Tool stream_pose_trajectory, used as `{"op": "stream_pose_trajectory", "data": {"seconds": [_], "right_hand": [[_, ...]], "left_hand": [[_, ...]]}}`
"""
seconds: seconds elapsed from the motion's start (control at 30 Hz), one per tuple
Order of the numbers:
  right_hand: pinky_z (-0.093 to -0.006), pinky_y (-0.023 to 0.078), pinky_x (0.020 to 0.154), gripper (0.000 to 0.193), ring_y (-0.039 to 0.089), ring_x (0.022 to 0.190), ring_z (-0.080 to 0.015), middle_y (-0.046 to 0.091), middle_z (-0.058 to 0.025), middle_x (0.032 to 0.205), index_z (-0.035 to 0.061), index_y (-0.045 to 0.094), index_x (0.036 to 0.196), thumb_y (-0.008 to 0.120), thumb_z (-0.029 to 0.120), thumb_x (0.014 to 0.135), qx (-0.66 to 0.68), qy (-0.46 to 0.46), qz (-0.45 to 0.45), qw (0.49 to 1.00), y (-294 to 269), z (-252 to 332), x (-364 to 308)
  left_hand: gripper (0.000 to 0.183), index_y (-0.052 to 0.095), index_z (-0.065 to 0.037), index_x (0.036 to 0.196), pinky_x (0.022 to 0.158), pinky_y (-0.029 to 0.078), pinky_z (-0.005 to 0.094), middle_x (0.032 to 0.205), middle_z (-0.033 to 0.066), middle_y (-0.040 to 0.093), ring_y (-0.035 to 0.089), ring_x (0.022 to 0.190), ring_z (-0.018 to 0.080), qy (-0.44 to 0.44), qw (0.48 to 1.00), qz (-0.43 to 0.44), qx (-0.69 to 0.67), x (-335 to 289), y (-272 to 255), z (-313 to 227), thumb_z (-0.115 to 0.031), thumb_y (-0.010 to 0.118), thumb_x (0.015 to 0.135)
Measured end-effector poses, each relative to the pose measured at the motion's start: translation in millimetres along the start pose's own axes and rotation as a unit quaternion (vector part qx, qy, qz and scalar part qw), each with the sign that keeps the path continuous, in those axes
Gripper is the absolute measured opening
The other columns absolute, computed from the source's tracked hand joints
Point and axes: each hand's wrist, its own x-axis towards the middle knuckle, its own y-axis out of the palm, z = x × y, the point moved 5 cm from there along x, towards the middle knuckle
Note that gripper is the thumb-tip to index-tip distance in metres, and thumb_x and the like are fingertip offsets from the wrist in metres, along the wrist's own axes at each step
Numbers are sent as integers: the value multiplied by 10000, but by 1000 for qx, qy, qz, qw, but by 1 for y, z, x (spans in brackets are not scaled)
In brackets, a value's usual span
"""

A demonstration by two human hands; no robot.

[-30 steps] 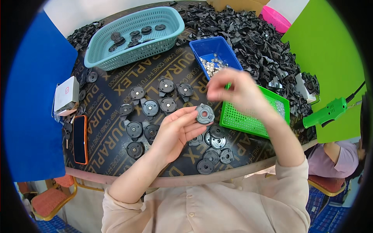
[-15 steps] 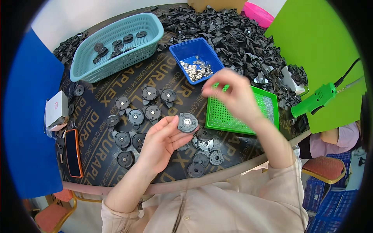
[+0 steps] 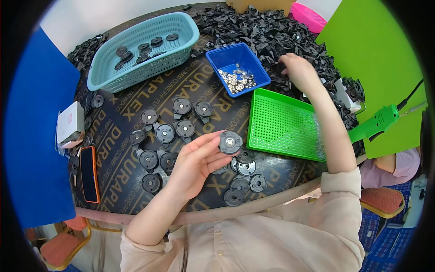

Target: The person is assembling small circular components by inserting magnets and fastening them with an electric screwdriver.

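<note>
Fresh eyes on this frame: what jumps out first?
Probably the bright green tray right of centre, with a blue bin of shiny metal pieces near its far-left corner. Next, the heap of black parts across the table's far right, right hand at it. Centrally, the left hand holds a dark disc.

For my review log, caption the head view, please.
Left hand holds a round dark disc; right hand is at the black parts pile.

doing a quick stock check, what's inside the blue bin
The blue bin holds many small silver round pieces, loosely heaped toward its near side. The upper ones show; whatever lies beneath them, and the bin floor they cover, cannot be seen.
</note>
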Motion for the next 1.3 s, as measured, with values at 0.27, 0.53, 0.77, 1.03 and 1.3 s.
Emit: {"op": "stream_pose_trajectory", "data": {"seconds": [0.27, 0.53, 0.77, 1.03, 1.3], "right_hand": [[-324, 493, 942, 266, 622, 1096, -188, 648, -158, 1196, -13, 561, 1107, 640, -16, 853, 604, 91, -13, 792, -52, 86, -77], [-361, 441, 991, 266, 532, 1200, -243, 548, -179, 1293, -7, 608, 1066, 712, 41, 826, 683, 66, 7, 727, -31, 165, -119], [-348, 462, 949, 259, 574, 1100, -218, 593, -147, 1192, -15, 614, 1059, 699, -13, 815, 696, 124, 39, 706, -20, 166, -124], [-305, 506, 852, 304, 593, 1098, -188, 629, -92, 1147, 15, 626, 1092, 717, 31, 802, 571, 21, 83, 816, -58, 156, -90], [-388, 483, 858, 340, 596, 1033, -294, 647, -122, 1042, 60, 662, 1094, 748, 138, 775, 205, -69, 119, 969, 20, 115, 30]], "left_hand": [[248, 548, -16, 1179, 939, 519, 330, 1146, 135, 656, 641, 1090, 230, -27, 998, -9, -54, -2, 0, 5, -160, 536, 977], [266, 517, -4, 1211, 943, 514, 334, 1197, 127, 627, 631, 1106, 220, -31, 996, 23, -75, -5, 6, 10, -170, 470, 1008], [278, 526, -8, 1192, 940, 510, 334, 1227, 126, 614, 627, 1114, 215, -30, 997, 33, -70, -8, 8, 8, -214, 467, 1014], [174, 578, -38, 1017, 835, 556, 298, 1035, 40, 621, 646, 1021, 169, 101, 988, 22, 112, -29, 0, -10, -67, 670, 871], [374, 658, -58, 1094, 871, 541, 404, 1036, 89, 619, 630, 1043, 271, 405, 496, -33, 768, -114, -9, 5, -37, 674, 721]]}}
